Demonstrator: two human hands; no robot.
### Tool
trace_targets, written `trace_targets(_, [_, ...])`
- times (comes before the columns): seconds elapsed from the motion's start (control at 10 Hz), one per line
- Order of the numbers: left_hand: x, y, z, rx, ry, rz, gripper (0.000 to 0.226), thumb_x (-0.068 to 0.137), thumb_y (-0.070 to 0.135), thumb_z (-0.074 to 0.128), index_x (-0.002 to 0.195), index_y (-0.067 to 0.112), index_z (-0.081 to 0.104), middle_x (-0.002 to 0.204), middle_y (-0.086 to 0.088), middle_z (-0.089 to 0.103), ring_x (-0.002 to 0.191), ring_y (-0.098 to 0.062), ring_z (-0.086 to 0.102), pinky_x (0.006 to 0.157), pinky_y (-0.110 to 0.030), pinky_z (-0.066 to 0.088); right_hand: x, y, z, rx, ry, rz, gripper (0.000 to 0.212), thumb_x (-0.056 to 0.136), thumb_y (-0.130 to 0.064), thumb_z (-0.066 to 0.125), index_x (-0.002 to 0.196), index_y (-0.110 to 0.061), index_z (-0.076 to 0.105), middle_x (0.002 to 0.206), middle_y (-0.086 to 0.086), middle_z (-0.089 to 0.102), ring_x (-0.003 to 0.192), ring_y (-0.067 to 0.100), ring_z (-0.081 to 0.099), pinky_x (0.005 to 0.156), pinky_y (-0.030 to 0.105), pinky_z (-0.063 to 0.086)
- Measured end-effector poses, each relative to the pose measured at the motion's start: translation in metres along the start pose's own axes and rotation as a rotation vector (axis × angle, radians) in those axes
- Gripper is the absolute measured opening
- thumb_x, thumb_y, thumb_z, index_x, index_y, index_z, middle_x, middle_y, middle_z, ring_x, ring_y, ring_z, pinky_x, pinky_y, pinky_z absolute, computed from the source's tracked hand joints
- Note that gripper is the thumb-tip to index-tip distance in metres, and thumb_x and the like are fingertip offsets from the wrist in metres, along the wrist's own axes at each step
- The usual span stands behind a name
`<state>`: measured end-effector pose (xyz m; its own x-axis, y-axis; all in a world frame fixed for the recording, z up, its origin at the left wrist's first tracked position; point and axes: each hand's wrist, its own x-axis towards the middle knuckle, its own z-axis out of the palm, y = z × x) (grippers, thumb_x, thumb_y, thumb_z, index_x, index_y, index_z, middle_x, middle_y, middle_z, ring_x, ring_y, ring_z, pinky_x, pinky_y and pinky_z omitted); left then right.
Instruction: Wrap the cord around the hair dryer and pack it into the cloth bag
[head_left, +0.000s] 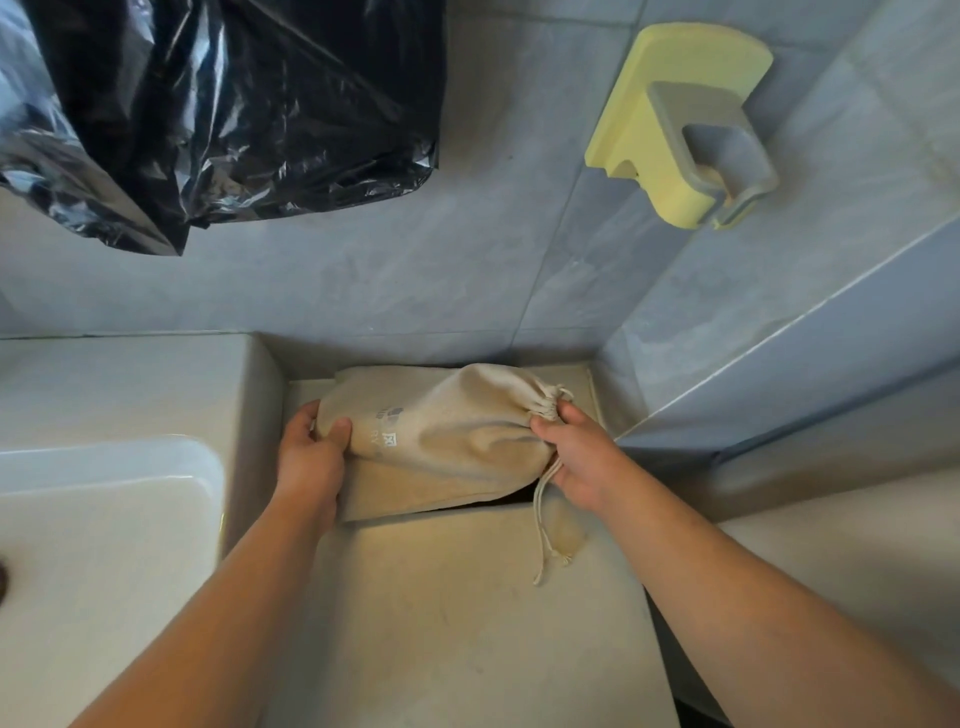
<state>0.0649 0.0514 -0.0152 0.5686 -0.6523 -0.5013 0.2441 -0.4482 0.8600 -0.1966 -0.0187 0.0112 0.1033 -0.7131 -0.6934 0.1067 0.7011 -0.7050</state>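
Cloth bag (441, 441), beige woven cotton, soft and bulging, presumably around the unseen hair dryer, lies sideways low over the pale matte surface (467, 597). The left hand (311, 457) is at the bag's closed end, its fingers (340, 431) curled into the fabric to steady it. The right hand (576, 457) is at the neck, its fingers pinching the puckered mouth, likely to keep it shut, and the twisted drawstring (543, 525) dangles below.

Both hands grip the bulging cloth bag (441, 431), its neck seemingly cinched shut
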Motion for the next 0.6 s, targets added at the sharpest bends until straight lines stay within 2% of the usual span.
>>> trace_targets(0.1, [-0.003,0.000,0.000,0.135,-0.001,0.089,0.043,0.097,0.017,0.059,0.139,0.016,0.049,0.119,-0.003,0.060,0.106,-0.021,0.058,0.094,-0.034,0.047,0.003,0.001,0.001,-0.029,0.009,0.000,0.025,0.092,-0.010,0.060,0.110,-0.027,0.065,0.108,0.004,0.074,0.099,0.026,0.070,0.089,0.048,0.055])
trace_targets(0.3, [-0.007,0.005,-0.003,0.309,-0.016,0.163,0.043,0.096,0.020,0.060,0.137,0.011,0.051,0.119,-0.005,0.062,0.103,-0.020,0.057,0.090,-0.030,0.043,-0.002,0.000,0.002,-0.150,0.056,0.027,0.029,0.091,-0.021,0.063,0.120,-0.027,0.061,0.113,0.002,0.071,0.103,0.027,0.068,0.092,0.053,0.053])
trace_targets(0.5, [-0.009,0.019,-0.011,0.434,-0.019,0.153,0.061,0.096,0.039,0.056,0.148,0.013,0.039,0.144,-0.009,0.051,0.130,-0.027,0.049,0.110,-0.040,0.038,-0.018,-0.006,0.000,-0.356,0.080,0.010,0.023,0.093,-0.028,0.058,0.115,-0.023,0.059,0.110,0.002,0.067,0.101,0.022,0.064,0.088,0.044,0.055])
trace_targets(0.6, [-0.014,0.026,-0.013,0.494,-0.048,0.177,0.060,0.096,0.041,0.056,0.147,0.013,0.041,0.144,-0.012,0.052,0.130,-0.028,0.049,0.109,-0.042,0.039,-0.027,-0.008,-0.002,-0.503,0.130,-0.110,0.015,0.089,-0.027,0.059,0.103,-0.026,0.059,0.106,0.001,0.066,0.099,0.022,0.063,0.091,0.044,0.054])
